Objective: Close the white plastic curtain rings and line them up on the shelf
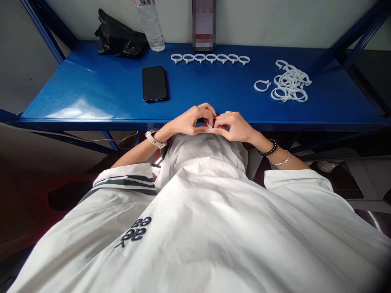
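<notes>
Both hands meet at the front edge of the blue table, pinching one white plastic ring (pixel 209 125) between them. My left hand (pixel 198 120) is closed on its left side, thumb and fingertips together. From the right, my right hand (pixel 233 125) grips the same ring with thumb and forefinger. Fingers hide most of the ring. Farther back, several white rings (pixel 211 59) stand in a row, each with a small tab towards me. To the right lies a tangled pile of white rings (pixel 290 81), with a single open ring (pixel 262 86) beside it.
A black phone (pixel 154 84) lies left of centre on the blue table (pixel 106 89). Behind it are a black plastic bag (pixel 120 36) and a clear water bottle (pixel 151 26). A blurred upright box (pixel 204 24) stands against the wall. Blue metal posts (pixel 360 36) rise at the table's sides.
</notes>
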`<control>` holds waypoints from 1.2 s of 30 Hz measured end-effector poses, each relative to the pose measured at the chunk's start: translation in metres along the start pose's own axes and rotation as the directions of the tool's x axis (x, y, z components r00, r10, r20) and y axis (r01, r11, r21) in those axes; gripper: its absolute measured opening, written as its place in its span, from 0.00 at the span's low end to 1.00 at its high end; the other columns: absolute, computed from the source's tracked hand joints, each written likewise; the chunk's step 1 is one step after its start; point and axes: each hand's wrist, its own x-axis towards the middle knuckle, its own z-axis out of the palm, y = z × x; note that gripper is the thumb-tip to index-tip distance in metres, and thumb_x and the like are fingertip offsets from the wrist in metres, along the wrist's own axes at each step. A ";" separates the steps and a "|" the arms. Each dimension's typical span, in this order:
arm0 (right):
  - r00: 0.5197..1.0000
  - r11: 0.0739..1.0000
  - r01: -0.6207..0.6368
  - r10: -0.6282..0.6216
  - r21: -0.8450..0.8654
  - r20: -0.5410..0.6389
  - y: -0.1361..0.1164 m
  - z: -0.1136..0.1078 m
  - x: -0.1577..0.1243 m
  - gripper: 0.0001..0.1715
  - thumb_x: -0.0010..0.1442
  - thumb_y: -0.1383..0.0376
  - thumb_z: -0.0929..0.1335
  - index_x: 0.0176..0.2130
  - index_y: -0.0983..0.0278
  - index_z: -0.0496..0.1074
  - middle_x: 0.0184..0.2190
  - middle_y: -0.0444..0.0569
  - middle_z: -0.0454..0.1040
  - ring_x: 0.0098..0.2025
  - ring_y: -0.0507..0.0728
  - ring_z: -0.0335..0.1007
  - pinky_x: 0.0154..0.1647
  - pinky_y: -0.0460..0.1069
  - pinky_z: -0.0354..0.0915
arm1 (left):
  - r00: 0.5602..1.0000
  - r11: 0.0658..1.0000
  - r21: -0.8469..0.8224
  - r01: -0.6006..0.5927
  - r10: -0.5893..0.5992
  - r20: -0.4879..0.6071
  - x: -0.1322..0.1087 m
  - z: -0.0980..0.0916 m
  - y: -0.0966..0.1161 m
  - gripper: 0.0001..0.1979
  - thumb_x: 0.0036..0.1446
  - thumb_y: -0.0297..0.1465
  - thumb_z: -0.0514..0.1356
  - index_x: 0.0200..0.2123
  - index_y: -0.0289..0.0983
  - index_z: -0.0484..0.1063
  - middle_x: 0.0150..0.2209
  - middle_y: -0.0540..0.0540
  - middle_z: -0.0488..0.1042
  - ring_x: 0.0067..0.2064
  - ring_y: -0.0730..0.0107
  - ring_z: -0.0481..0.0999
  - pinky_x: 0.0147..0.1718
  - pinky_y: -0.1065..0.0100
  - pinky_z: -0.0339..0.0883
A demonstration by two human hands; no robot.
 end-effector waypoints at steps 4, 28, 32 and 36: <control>1.000 1.000 0.020 -0.020 0.005 -0.011 0.003 0.001 0.000 0.29 0.67 0.50 0.64 0.21 0.63 0.65 0.20 0.43 0.64 0.25 0.52 0.56 0.34 0.50 0.54 | 1.000 1.000 -0.011 0.005 -0.004 0.005 0.000 -0.001 0.000 0.24 0.56 0.54 0.64 0.28 0.37 0.76 0.34 0.40 0.80 0.50 0.55 0.75 0.45 0.61 0.69; 0.997 0.968 0.074 -0.073 0.238 -0.016 0.008 -0.009 0.001 0.33 0.66 0.42 0.64 0.28 0.66 0.75 0.22 0.44 0.71 0.23 0.48 0.56 0.27 0.47 0.51 | 0.999 0.994 -0.103 0.033 -0.032 0.013 -0.001 -0.004 0.003 0.25 0.58 0.54 0.62 0.34 0.36 0.79 0.38 0.39 0.80 0.48 0.59 0.75 0.45 0.64 0.69; 0.998 0.978 0.063 -0.057 0.200 -0.034 0.006 -0.007 0.001 0.34 0.67 0.42 0.63 0.26 0.65 0.75 0.20 0.43 0.68 0.22 0.48 0.54 0.26 0.48 0.50 | 1.000 0.995 -0.098 0.029 -0.028 0.014 -0.001 -0.004 0.002 0.25 0.59 0.54 0.62 0.34 0.36 0.79 0.38 0.39 0.80 0.49 0.59 0.75 0.46 0.63 0.69; 0.998 0.983 0.053 -0.048 0.176 -0.032 0.005 -0.006 0.002 0.34 0.68 0.42 0.63 0.26 0.65 0.74 0.20 0.43 0.68 0.22 0.48 0.52 0.26 0.48 0.50 | 1.000 0.995 -0.096 0.025 -0.024 0.011 -0.001 -0.003 0.002 0.25 0.59 0.54 0.62 0.34 0.36 0.79 0.39 0.38 0.80 0.49 0.59 0.75 0.46 0.63 0.69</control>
